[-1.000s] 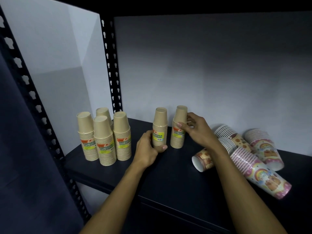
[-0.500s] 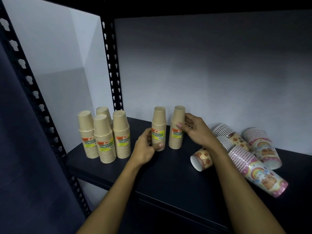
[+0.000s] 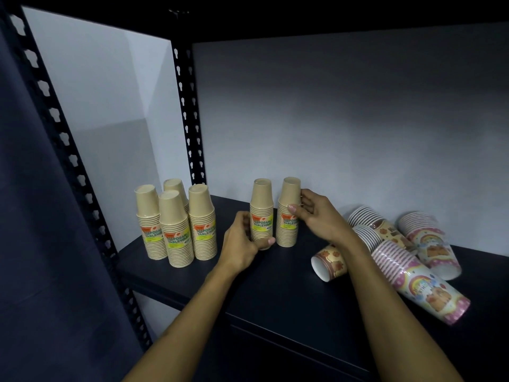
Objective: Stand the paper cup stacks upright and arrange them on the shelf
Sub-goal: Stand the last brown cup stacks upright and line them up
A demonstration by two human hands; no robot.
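Six kraft cup stacks stand upright on the dark shelf point(image 3: 275, 285): four grouped at left point(image 3: 176, 224), two mid-shelf, each clasped by the left hand point(image 3: 242, 244) and right hand point(image 3: 316, 216), while four printed stacks point(image 3: 407, 255) lie toppled at right.

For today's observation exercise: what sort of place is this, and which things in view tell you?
Probably a storeroom or stock area: a dark metal shelf with a slotted upright, holding wrapped, labelled kraft cup stacks and printed party cup stacks.

A pale grey wall point(image 3: 344, 119) fills the centre and upper right of the frame, a perforated black upright post point(image 3: 190, 111) left of centre, dark blue fabric point(image 3: 35, 230) at far left.
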